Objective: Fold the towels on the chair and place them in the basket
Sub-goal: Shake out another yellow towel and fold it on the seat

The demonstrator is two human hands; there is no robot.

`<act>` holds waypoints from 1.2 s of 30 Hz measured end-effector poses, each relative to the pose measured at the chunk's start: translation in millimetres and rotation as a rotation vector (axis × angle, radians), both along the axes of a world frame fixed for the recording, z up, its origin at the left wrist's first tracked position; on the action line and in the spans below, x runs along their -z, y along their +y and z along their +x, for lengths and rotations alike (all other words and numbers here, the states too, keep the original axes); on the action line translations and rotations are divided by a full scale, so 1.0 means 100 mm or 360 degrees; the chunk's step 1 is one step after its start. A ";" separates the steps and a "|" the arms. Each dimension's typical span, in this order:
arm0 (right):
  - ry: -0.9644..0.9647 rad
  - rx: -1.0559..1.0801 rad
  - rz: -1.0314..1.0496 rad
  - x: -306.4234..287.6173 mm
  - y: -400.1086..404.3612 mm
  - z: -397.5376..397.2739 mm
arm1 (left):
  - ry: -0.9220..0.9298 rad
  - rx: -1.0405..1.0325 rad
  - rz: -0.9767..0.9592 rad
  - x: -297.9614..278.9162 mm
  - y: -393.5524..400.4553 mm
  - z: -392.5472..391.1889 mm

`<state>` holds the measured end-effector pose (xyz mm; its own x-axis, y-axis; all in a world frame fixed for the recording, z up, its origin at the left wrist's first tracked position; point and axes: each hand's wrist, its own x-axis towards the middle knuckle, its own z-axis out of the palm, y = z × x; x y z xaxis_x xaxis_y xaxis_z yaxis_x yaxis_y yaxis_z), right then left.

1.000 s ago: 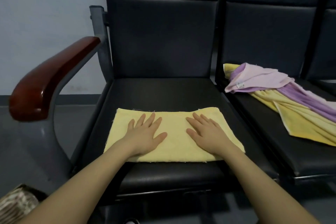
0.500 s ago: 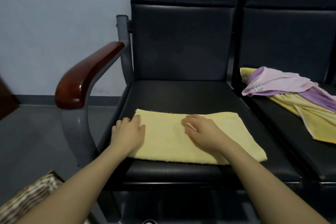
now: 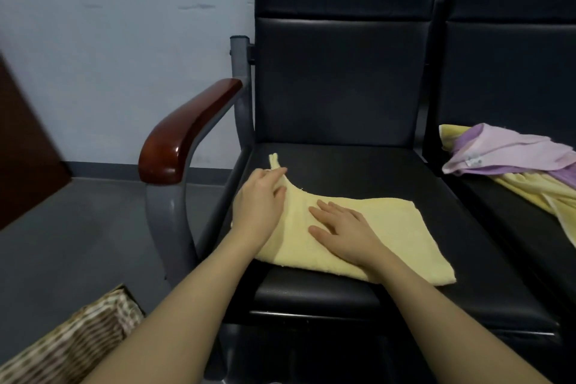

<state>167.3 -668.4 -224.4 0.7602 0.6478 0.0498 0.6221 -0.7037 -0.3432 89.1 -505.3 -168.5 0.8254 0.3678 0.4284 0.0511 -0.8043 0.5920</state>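
A folded yellow towel (image 3: 389, 237) lies on the black seat of the left chair (image 3: 358, 165). My left hand (image 3: 260, 199) pinches the towel's far left corner and lifts it off the seat. My right hand (image 3: 346, 231) lies flat on the towel's middle, fingers apart, pressing it down. A purple towel (image 3: 498, 150) and another yellow towel (image 3: 536, 190) lie crumpled on the neighbouring seat at the right. The woven basket (image 3: 71, 340) sits on the floor at the lower left, only partly in frame.
A red-brown wooden armrest (image 3: 184, 140) on a grey metal frame stands left of the seat, between the chair and the basket. A dark brown panel (image 3: 25, 146) juts in at the left edge. Grey floor and a pale wall lie behind.
My left hand slid to the towel's left edge, closed on its far corner and raised it. My right hand moved to the towel's middle. The view shifted left, showing more of the basket.
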 end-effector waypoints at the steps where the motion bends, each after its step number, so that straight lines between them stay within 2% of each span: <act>1: 0.0063 0.0054 0.0204 -0.01 0.03 0.00 | -0.0049 0.0047 -0.0004 -0.04 -0.06 0.00; 3: 0.0071 0.0176 0.0438 -0.06 0.01 0.02 | -0.0103 0.0122 -0.0005 -0.10 -0.18 0.03; 6: -0.0286 0.0300 0.0246 -0.15 -0.18 0.07 | -0.0117 0.0208 0.0123 -0.17 -0.37 0.14; 8: -0.0281 0.0410 0.0239 -0.22 -0.40 0.09 | -0.0088 0.0284 0.0147 -0.18 -0.54 0.23; 12: -0.0234 0.0580 0.0158 -0.24 -0.92 0.17 | -0.0002 0.0451 -0.0151 -0.19 -0.93 0.40; 14: -0.0132 0.0641 0.0222 -0.24 -1.15 0.21 | 0.0047 0.0532 -0.0263 -0.18 -1.09 0.49; 18: 0.0178 0.0664 0.0446 -0.14 -1.38 0.23 | 0.0156 0.0609 -0.0335 -0.15 -1.34 0.65; 20: 0.0302 0.0737 0.0695 -0.10 -1.42 0.27 | 0.0210 0.0649 -0.0280 -0.14 -1.45 0.73; 25: 0.0405 0.0899 0.1182 -0.09 -1.45 0.32 | 0.0508 0.0865 -0.0263 -0.02 -1.60 0.87; 28: 0.0402 0.0966 0.1284 -0.11 -1.43 0.36 | 0.0483 0.0710 -0.0029 0.04 -1.54 0.90; 30: 0.0373 0.0919 0.1278 -0.11 -1.40 0.39 | 0.0449 0.0563 0.0278 0.10 -1.44 0.86; 32: 0.0319 0.0823 0.1259 -0.12 -1.37 0.40 | 0.0549 0.0479 0.0554 0.17 -1.35 0.81; 36: 0.0189 0.0571 0.1425 -0.16 -1.35 0.41 | 0.0736 0.0474 0.0609 0.25 -1.16 0.74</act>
<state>208.6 -803.4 -208.7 0.9371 0.1359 0.3216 0.3481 -0.2926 -0.8906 163.4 -621.1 -193.1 0.9981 -0.0118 0.0611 -0.0258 -0.9722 0.2328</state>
